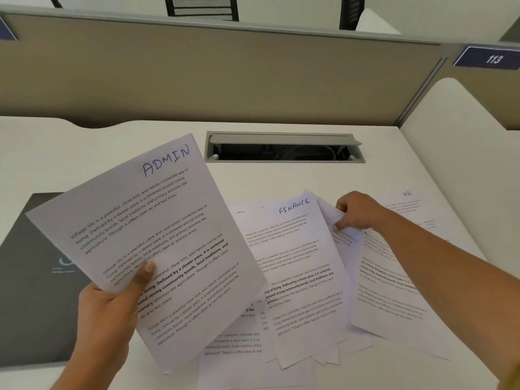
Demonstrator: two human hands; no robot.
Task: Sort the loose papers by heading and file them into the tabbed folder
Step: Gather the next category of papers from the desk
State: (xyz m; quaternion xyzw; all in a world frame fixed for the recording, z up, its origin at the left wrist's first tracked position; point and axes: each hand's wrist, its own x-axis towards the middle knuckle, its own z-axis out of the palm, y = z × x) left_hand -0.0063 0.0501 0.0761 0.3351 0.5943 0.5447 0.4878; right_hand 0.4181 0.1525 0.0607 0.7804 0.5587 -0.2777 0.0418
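White desk (281,178) bears loose papers (298,263). Left hand (112,308) pinches the white ADMIN sheet (146,220); right hand (357,211) pinches a half-buried corner (334,218), which tugging could tear.

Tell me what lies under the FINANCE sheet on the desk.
Several printed sheets lie under the FINANCE sheet; only their edges and some text lines show. Their headings are covered and unreadable.

An office cubicle: a white surface (84,142) closed in by beige fabric partitions (225,68), a numbered blue plate reading 113 (488,58), a grey cable hatch (284,147) set into the desk, and mesh-backed chairs (201,7) beyond the divider.
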